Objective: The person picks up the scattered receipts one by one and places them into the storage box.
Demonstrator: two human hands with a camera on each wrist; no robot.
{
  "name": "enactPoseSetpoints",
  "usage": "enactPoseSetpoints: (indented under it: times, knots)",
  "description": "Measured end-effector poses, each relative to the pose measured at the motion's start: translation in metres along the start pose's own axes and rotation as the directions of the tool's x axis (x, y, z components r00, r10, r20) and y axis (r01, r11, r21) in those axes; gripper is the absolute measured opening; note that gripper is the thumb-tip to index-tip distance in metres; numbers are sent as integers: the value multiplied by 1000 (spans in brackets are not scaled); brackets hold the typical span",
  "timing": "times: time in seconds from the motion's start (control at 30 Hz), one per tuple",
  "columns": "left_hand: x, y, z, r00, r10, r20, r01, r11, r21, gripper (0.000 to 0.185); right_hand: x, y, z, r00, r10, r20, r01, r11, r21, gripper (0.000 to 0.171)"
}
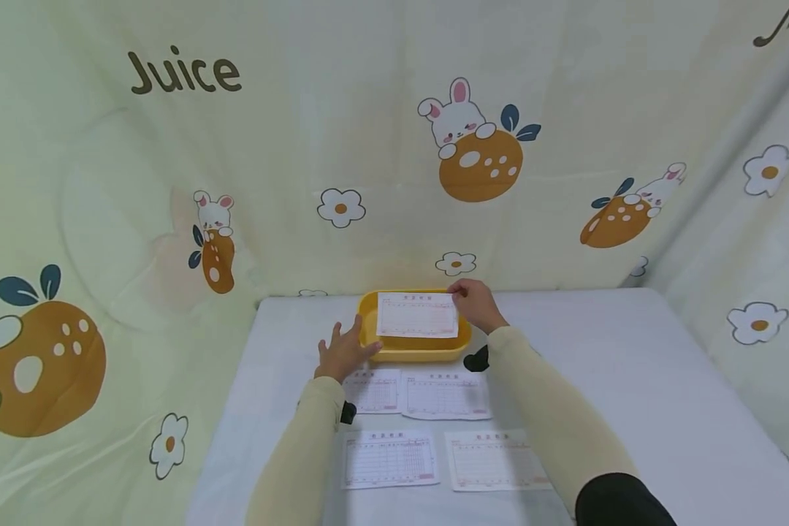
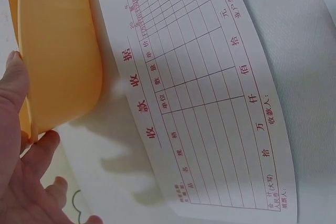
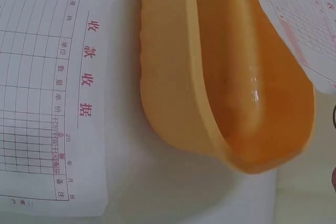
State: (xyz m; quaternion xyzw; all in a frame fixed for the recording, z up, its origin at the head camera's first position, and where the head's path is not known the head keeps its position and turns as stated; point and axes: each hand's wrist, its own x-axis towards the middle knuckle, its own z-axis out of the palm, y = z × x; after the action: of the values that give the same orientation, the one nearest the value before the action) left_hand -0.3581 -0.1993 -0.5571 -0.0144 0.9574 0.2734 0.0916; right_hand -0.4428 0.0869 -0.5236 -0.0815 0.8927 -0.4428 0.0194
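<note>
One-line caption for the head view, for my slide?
Right hand holds a receipt sheet over a yellow tray; left hand touches its side.

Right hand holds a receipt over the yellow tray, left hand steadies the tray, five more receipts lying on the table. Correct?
Not quite: four receipts lie on the table, not five, as the head view shows. The rest stands: the right hand holds a receipt over the yellow tray, and the left hand steadies the tray.

a white-covered surface stands against pale cream cloth walls printed with rabbits, oranges, daisies and the word "juice", in soft even light
</note>
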Motion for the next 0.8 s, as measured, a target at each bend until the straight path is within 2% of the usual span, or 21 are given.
enactPoseSetpoints:
  times: [0.23, 0.53, 0.8]
  knots:
    - [-1, 3, -2, 1000, -18, -5, 18, 1000, -12, 86, 2, -1, 9, 1000, -29, -2, 29, 999, 15, 23]
    - [5, 1, 8, 999, -38, 17, 38, 999, -10, 90, 4, 8, 22, 1000, -27, 8, 27, 999, 24, 22]
    - [4, 0, 2, 999, -33, 2, 33, 999, 16, 87, 7, 6, 31, 999, -42, 12, 42, 999, 24, 25]
